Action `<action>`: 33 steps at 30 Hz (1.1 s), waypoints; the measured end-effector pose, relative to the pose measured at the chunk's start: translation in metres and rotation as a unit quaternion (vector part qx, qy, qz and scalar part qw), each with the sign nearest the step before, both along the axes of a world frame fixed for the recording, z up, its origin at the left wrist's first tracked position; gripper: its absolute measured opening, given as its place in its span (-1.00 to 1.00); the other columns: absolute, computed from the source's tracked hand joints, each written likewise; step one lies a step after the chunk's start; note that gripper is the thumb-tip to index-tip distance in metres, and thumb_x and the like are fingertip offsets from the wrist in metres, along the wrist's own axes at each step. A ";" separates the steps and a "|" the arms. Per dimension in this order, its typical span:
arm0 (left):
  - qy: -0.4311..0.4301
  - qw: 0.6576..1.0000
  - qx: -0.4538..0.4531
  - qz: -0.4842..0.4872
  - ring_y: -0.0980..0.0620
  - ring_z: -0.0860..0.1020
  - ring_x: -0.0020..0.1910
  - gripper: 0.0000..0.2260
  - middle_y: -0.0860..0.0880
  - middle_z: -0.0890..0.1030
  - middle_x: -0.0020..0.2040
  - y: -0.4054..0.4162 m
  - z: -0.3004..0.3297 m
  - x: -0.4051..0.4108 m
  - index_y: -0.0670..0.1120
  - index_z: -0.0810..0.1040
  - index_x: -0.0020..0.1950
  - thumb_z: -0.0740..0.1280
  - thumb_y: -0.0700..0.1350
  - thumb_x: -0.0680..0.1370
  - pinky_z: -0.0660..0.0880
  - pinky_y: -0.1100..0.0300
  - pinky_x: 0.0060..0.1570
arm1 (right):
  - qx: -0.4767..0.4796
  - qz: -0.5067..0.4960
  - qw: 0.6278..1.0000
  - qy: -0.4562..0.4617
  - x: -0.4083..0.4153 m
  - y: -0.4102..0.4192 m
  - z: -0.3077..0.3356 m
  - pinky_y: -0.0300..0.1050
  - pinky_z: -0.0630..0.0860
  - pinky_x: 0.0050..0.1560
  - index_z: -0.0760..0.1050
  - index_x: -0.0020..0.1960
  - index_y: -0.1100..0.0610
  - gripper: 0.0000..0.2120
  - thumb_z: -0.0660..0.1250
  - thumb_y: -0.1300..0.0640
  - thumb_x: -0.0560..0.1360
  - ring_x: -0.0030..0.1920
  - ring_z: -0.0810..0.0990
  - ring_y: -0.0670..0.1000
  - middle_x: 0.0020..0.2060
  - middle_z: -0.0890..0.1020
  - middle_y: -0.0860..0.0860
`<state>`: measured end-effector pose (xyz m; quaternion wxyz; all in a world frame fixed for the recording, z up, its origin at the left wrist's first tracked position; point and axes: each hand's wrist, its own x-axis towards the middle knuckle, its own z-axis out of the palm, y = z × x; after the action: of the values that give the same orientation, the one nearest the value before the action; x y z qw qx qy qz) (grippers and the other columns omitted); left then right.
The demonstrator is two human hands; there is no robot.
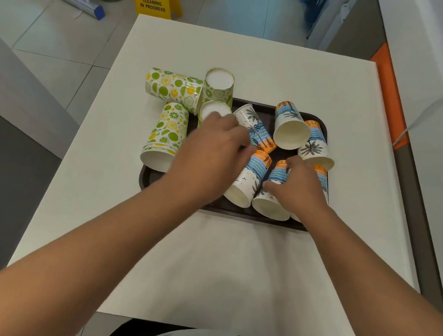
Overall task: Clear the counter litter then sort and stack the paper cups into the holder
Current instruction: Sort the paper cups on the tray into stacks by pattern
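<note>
I see the white counter filling most of my view, and on it the dark tray, its far left part buried under cups. No loose litter shows on the bare counter, so I judge the clearing step done or nearly so; the sorting has hardly begun and no holder is in view.

The citrus-print cups sit in a group at the tray's left: two lie on their sides, one across the back edge and one with its mouth toward me, while two stand upside down, bases up, just beside them. The beach-print cups are scattered over the tray's right half, all tipped over, several touching. Nothing is nested yet.

My left hand reaches over the tray's middle, its fingers curled near an upturned citrus cup and a fallen beach cup; I cannot tell what, if anything, it pinches. My right hand lies curled over the nearest beach-print cups, and looks to be gripping one, though the fingers hide the contact.

Both hands cover the cups beneath them, so the count is uncertain.
</note>
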<state>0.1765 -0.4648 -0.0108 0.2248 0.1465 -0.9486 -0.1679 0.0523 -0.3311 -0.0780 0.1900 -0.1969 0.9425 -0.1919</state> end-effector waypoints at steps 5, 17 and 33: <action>-0.265 0.964 0.026 -0.011 -0.13 0.47 0.19 -0.73 -0.17 0.47 0.23 0.028 -0.031 -0.046 -0.19 0.39 0.29 0.24 -0.13 0.62 0.39 0.10 0.03 | -0.027 -0.026 0.999 -0.019 -0.002 0.001 0.001 -0.08 0.37 0.01 0.30 0.36 0.19 -0.23 0.57 0.05 0.27 0.20 0.47 0.14 0.25 0.44 0.15; -0.385 0.902 0.177 0.082 -0.15 0.47 0.29 -0.33 -0.20 0.45 0.33 0.027 -0.069 -0.074 -0.27 0.17 0.44 0.39 0.04 0.52 0.43 0.06 0.15 | -0.060 -0.048 0.996 -0.037 -0.005 0.011 -0.002 -0.03 0.49 -0.01 0.35 0.31 0.15 -0.40 0.50 0.10 0.35 0.06 0.56 0.11 0.12 0.57 0.11; -0.049 0.963 0.262 0.034 -0.01 0.45 0.31 -0.38 -0.04 0.46 0.33 0.026 -0.031 -0.027 -0.07 0.24 0.47 0.40 0.05 0.50 0.42 0.07 0.26 | -0.224 -0.079 0.971 -0.029 0.007 0.034 0.008 -0.23 0.47 -0.12 0.21 0.41 0.03 -0.24 0.54 0.07 0.34 -0.05 0.55 -0.14 0.03 0.44 -0.13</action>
<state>0.1494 -0.4389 -0.0415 0.1377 0.2403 -0.8757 -0.3954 0.0590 -0.2968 -0.0696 0.1522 -0.1535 0.8822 -0.4183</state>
